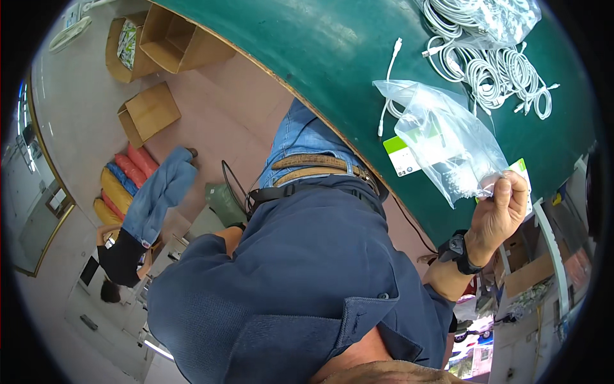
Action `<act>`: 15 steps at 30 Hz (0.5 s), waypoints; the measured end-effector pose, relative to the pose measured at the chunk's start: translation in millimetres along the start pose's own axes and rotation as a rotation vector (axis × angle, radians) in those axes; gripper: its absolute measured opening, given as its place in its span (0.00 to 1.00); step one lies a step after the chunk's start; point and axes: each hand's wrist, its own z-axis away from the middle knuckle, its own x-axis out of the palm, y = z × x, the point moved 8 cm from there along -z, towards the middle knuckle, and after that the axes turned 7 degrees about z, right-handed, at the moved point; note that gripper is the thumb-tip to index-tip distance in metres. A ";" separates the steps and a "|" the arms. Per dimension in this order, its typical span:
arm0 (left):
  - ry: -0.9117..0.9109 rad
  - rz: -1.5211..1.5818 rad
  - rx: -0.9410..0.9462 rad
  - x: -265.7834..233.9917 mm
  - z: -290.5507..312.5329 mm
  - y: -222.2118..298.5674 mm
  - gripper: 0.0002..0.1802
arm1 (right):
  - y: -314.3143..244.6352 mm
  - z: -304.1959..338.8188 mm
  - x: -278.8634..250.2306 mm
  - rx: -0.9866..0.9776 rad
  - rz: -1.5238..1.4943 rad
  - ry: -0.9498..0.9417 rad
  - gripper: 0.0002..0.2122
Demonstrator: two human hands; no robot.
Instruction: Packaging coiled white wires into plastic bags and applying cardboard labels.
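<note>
My right hand (pixel 502 208) is at the table's right side, its fingers pinched on the corner of a clear plastic bag (pixel 441 137). Small whitish bits show inside the bag near my fingers. The rest of the bag lies spread over the green tabletop (pixel 307 45), covering part of a white-and-green card (pixel 401 160). Another white-and-green card (pixel 521 168) is partly hidden behind my right hand. A light grey cable (pixel 386 96) with plugs at its ends runs partly under the bag. My left hand does not show; only a bit of my left arm (pixel 231 237) appears beside my shirt.
Several coiled grey cables (pixel 489 80) lie at the table's far right, beside another clear bag (pixel 511 19). Cardboard boxes (pixel 150 112) stand on the floor to the left. Farther left, another person (pixel 128 256) is near red, yellow and blue sacks (pixel 121 182).
</note>
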 end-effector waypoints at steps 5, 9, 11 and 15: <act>0.098 -0.219 0.146 -23.0 -74.4 -70.8 0.28 | 0.2 -7.3 -8.8 0.001 -0.010 -0.008 0.04; 0.269 0.252 0.310 -98.0 44.9 -8.6 0.12 | -4.1 -7.1 -4.5 0.003 0.013 -0.010 0.04; 0.321 0.828 0.299 -139.5 60.3 -51.8 0.08 | -2.0 -9.8 -3.2 0.013 -0.009 0.003 0.04; 0.428 1.616 0.726 -244.9 82.5 -91.5 0.09 | -1.3 -10.2 -2.3 0.011 -0.017 0.011 0.05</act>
